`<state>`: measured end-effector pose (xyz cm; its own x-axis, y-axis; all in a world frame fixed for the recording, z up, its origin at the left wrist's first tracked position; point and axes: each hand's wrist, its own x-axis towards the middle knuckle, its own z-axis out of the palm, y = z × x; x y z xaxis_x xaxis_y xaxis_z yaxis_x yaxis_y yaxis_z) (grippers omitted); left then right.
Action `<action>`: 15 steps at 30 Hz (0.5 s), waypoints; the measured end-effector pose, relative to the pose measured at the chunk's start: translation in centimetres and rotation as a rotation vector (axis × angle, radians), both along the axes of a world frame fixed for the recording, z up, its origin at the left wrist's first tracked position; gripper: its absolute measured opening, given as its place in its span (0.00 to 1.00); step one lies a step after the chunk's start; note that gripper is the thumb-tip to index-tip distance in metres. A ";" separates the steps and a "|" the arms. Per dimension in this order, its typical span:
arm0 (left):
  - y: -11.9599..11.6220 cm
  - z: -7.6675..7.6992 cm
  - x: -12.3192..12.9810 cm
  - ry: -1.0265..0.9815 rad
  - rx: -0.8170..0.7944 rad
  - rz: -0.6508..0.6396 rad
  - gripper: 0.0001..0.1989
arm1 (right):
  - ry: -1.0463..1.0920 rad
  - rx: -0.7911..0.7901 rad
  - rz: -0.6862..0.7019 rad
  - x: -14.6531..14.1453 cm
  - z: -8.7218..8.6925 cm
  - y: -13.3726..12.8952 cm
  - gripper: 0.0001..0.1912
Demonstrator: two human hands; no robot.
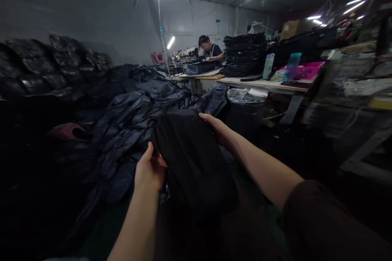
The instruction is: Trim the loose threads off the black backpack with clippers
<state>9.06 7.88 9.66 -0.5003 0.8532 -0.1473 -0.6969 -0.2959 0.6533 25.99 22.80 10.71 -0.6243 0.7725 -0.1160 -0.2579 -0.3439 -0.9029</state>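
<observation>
Between my two hands is a soft black bag, held out in front of me, with a rounded lower corner. My left hand grips its left side, thumb up and fingers curled partly out of sight behind it. At the upper right edge, my right hand pinches the cloth with the thumb on top; its other fingers are mostly hidden. Just beyond the bag lies a large heap of dark, shiny bags or cloth.
Wrapped black bundles are stacked along the left wall. A person sits at a worktable bearing a tall black stack, bottles and a pink basket. A plastic-lined bin stands below the table.
</observation>
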 end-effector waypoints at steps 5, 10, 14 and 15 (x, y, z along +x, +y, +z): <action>-2.4 -3.3 -0.3 -0.035 -0.095 -0.071 0.12 | -0.057 -0.201 0.067 -1.3 -2.6 -0.7 0.10; -4.5 -4.4 -0.8 0.078 -0.185 0.017 0.14 | -0.047 -0.164 -0.046 -1.3 -4.7 -0.2 0.09; -5.5 -4.9 -0.2 0.069 -0.256 0.088 0.10 | -0.040 -0.093 -0.171 -0.2 -5.6 0.4 0.08; -5.7 -5.2 0.0 0.052 -0.272 0.109 0.09 | -0.040 -0.076 -0.195 0.0 -5.8 0.4 0.08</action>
